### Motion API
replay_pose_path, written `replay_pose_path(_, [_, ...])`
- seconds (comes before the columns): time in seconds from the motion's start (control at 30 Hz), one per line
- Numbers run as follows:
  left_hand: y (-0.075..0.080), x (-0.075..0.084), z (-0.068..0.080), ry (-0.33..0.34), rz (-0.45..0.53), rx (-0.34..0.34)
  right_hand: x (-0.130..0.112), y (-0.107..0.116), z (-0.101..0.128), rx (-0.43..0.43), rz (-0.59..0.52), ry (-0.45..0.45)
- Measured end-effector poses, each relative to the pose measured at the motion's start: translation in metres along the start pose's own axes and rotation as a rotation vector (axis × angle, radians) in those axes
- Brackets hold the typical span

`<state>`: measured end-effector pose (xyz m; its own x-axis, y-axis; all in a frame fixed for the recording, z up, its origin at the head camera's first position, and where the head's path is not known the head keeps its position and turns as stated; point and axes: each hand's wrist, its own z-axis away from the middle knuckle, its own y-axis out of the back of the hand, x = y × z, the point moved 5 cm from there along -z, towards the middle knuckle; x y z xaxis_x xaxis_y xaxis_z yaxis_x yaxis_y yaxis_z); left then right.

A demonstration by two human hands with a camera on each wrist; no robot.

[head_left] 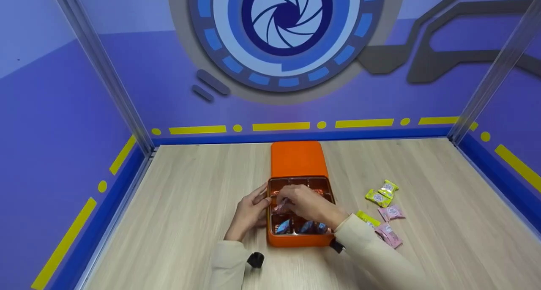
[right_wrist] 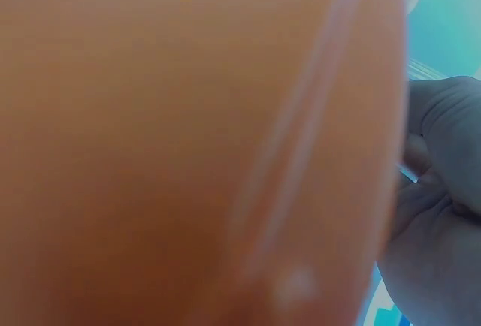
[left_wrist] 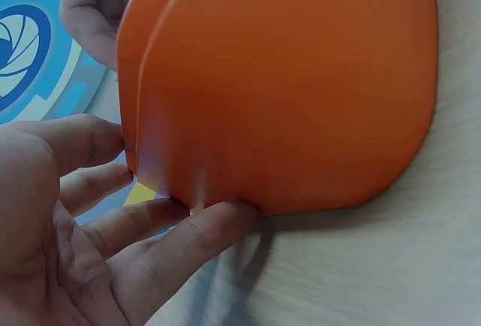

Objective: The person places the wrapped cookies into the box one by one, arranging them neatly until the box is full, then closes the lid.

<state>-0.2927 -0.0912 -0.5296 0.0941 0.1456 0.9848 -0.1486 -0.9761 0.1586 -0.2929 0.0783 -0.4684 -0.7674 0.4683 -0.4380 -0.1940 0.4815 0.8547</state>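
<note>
The left hand (head_left: 249, 212) rests flat-fingered against the orange tin (head_left: 298, 239), while the right hand (head_left: 306, 203) above it pinches a pink sweet (head_left: 280, 207).

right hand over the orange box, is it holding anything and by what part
The right hand pinches a small pink wrapped candy by its end, over the orange box. The left hand only touches the box's left wall.

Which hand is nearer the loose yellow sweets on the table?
Right. The right hand is over the orange box, nearer the yellow sweets; the left hand is beyond the box's far side.
</note>
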Motion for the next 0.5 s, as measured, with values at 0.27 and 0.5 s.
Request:
replay_pose_path(0.27, [0.0000, -0.0016, -0.0001, 0.015, -0.001, 0.002, 0.0003, -0.0016, 0.0004, -0.008, 0.020, -0.001])
replay_pose_path(0.5, [-0.0001, -0.0011, -0.0003, 0.009, 0.030, -0.004, 0.0006, -0.0021, 0.0006, -0.014, 0.026, -0.005])
